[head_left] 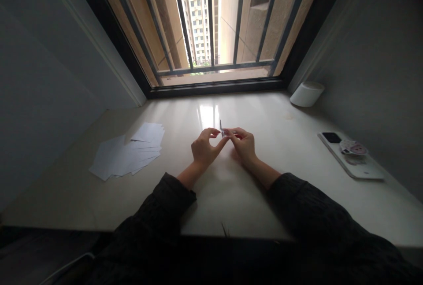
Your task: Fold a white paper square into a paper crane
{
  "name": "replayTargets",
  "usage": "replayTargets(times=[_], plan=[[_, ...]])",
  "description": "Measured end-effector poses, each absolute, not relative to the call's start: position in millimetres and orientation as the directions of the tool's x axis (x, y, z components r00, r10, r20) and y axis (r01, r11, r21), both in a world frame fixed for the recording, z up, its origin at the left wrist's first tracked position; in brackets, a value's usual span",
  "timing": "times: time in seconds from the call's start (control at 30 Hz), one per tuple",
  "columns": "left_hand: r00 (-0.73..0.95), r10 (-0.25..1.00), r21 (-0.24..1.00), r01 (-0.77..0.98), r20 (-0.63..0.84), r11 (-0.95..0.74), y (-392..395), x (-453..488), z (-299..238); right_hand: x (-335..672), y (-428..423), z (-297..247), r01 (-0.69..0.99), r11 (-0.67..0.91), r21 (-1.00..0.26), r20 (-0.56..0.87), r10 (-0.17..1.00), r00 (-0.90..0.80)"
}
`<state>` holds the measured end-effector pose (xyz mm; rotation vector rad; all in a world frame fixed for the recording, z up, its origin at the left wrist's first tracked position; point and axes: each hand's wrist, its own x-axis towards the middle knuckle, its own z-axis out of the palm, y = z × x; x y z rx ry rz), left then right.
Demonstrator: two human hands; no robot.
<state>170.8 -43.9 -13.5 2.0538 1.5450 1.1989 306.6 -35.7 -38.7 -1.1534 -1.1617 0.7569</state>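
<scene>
Above the middle of the white sill, my right hand (243, 144) pinches a small, thin greyish piece (222, 131) that looks like folded paper. One narrow end of it sticks up past the fingertips; the fingers hide much of the rest. From the left, my left hand (205, 147) comes up close to the same piece. Its thumb reaches across to the right fingertips and seems to touch the piece. The left fingers are curved, with a gap between them and the thumb. Left of my hands lies a loose, overlapping pile of white paper sheets (125, 157).
A white phone (366, 168) with a round decorated grip (353, 147) lies at the right. A white cylindrical object (307, 94) is in the far right corner. Behind the white sill (228, 205) is a dark-framed window (218, 86) with bars outside; walls flank both sides.
</scene>
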Motion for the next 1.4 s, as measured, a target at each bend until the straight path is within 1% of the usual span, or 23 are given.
replayTargets(times=[0.1,0.23,0.3,0.37,0.5,0.57,0.73,0.83,1.0,1.1,1.17,1.23,1.3,1.4], plan=[[0.078,0.909,0.616,0.712,0.409,-0.338,-43.4,170.4,-14.0,302.5,-41.2,-35.1,0.135,0.301,-0.944,0.327,0.908,0.261],[0.145,0.894,0.533,0.758,0.423,-0.376,-40.2,168.5,-17.7,297.6,-45.7,-34.8,0.158,0.312,-0.937,0.343,0.909,0.238],[0.164,0.894,0.519,0.765,0.417,-0.382,-38.6,167.8,-19.8,295.9,-46.3,-35.4,0.151,0.306,-0.94,0.336,0.909,0.246],[0.153,0.904,0.547,0.752,0.399,-0.369,-37.4,167.6,-21.5,294.9,-46.0,-36.1,0.133,0.286,-0.949,0.312,0.914,0.259],[0.11,0.915,0.648,0.674,0.387,-0.355,-36.8,167.7,-22.9,294.4,-44.3,-38.0,0.075,0.244,-0.967,0.255,0.925,0.281],[0.108,0.911,0.666,0.649,0.398,-0.368,-37.0,168.2,-22.8,294.3,-43.8,-38.8,0.057,0.226,-0.972,0.233,0.93,0.284],[0.115,0.898,0.624,0.682,0.424,-0.382,-36.8,169.8,-22.9,293.1,-43.6,-40.4,0.056,0.201,-0.978,0.209,0.945,0.253],[0.12,0.892,0.6,0.699,0.436,-0.388,-36.1,170.2,-23.4,291.2,-42.9,-42.4,0.013,0.177,-0.984,0.174,0.954,0.246],[0.136,0.89,0.587,0.706,0.435,-0.395,-35.5,170.4,-23.9,287.9,-43.1,-43.8,-0.033,0.174,-0.984,0.16,0.952,0.26],[0.15,0.888,0.585,0.703,0.434,-0.404,-35.7,171.0,-24.4,286.9,-43.7,-43.0,-0.076,0.166,-0.983,0.137,0.945,0.298],[0.144,0.892,0.608,0.684,0.429,-0.403,-35.7,171.4,-25.0,286.5,-43.5,-43.1,-0.111,0.162,-0.981,0.118,0.937,0.328],[0.131,0.901,0.664,0.633,0.414,-0.398,-35.1,171.5,-25.7,285.9,-42.9,-43.8,-0.135,0.157,-0.978,0.104,0.935,0.34],[0.117,0.911,0.734,0.557,0.395,-0.39,-34.3,171.6,-26.8,284.9,-42.5,-44.8,-0.176,0.146,-0.973,0.08,0.938,0.337],[0.092,0.926,0.824,0.43,0.366,-0.369,-33.2,172.2,-28.6,282.7,-42.6,-45.3,-0.287,0.124,-0.95,0.028,0.948,0.318]])
